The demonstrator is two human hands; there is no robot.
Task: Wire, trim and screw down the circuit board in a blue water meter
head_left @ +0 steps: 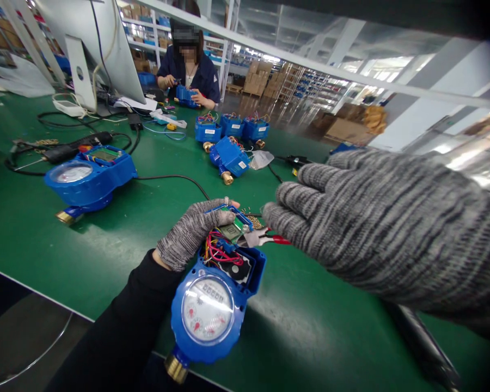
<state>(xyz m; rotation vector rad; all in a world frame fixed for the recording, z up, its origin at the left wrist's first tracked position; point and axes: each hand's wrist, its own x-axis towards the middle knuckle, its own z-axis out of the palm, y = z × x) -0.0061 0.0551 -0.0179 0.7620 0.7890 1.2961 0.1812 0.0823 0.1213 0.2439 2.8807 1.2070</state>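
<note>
My left hand (188,234), in a grey knitted glove with bare fingertips, grips a small display board (230,231) with a blue frame. This is just above the opened housing of a blue water meter (208,310), where red and yellow wires (219,251) show. Close to the camera is my gloved right hand (343,212), its fingers bent and their tips hidden. Red-handled pliers (265,238) run under these fingers, jaws toward the edge of the display board. The meter's round dial faces up, and a brass fitting (175,369) sticks out toward me.
Another blue meter (92,177) stands at left beside a black power tool (77,147). Small brass screws (253,221) lie behind my hands. Several blue meters (231,155) stand farther back. Across the green table (159,201) a co-worker (190,81) handles a blue part. A monitor (93,49) stands back left.
</note>
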